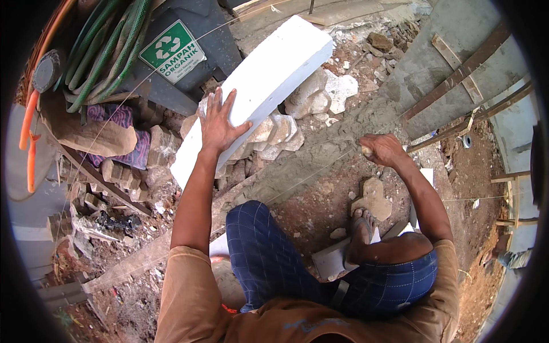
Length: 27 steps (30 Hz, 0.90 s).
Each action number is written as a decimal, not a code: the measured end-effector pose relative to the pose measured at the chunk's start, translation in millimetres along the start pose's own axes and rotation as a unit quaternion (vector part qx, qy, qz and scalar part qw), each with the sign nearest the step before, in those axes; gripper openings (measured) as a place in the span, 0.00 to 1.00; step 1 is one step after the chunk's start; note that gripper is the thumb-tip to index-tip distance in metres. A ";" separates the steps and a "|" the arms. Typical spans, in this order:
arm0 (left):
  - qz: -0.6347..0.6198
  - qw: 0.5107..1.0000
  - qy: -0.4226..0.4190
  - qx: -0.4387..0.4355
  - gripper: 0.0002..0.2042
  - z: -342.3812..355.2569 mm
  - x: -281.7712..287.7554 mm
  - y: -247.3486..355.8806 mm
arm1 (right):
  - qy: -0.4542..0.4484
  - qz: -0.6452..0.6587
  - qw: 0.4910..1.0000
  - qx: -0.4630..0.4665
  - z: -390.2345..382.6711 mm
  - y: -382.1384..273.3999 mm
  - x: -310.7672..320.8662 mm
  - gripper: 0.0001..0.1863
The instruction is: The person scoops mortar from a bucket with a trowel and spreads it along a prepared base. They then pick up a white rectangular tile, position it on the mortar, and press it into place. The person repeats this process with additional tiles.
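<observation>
A long white lightweight concrete block (pixel 269 63) lies slantwise on a heap of paving stones (pixel 280 134). My left hand (pixel 220 123) is spread flat on the block's top near its lower end, fingers apart. To the right, my right hand (pixel 382 150) is closed around a small pale, rounded end that looks like a wooden handle; the rest of that tool is hidden. This hand is over the right part of a strip of wet grey mortar (pixel 303 166), which runs diagonally in front of me. A thin string crosses above the mortar.
At upper left a dark bin (pixel 220 43) stands beside a coiled green hose (pixel 108 57). A grey wall panel (pixel 440 34) with wooden braces leans at upper right. Near my foot are a loose paver (pixel 374 200) and white block pieces (pixel 330 263). Another person's leg (pixel 512 258) shows far right.
</observation>
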<state>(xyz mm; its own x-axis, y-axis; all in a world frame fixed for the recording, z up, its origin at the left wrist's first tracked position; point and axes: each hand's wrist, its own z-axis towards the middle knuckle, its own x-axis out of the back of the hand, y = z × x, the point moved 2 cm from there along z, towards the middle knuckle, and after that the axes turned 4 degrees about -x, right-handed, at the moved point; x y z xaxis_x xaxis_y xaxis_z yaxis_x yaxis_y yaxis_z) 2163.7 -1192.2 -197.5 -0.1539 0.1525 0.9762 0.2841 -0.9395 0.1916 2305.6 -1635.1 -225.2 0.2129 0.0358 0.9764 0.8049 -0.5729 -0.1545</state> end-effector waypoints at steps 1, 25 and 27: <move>-0.002 1.000 0.000 -0.003 0.53 3.3 0.4 2.0 | 0.048 -0.044 0.997 0.037 20.8 1.2 -27.2 0.20; 0.043 0.957 0.127 -0.259 0.39 34.3 -44.5 -42.0 | -0.132 0.252 0.546 -0.788 -588.6 -261.9 -144.7 0.17; 0.051 0.957 0.139 -0.248 0.40 37.3 -37.7 -51.0 | -0.082 0.318 0.600 -0.730 -564.4 -251.5 -177.9 0.20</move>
<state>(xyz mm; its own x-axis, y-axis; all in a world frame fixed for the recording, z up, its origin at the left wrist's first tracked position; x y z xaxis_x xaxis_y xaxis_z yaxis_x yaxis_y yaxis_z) 2190.3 -1138.6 -240.4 -0.4144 0.0293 0.9096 -0.1622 -0.9859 -0.0421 1752.7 -1959.5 -274.9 0.3685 -0.5581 0.7435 -0.7841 -0.6162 -0.0740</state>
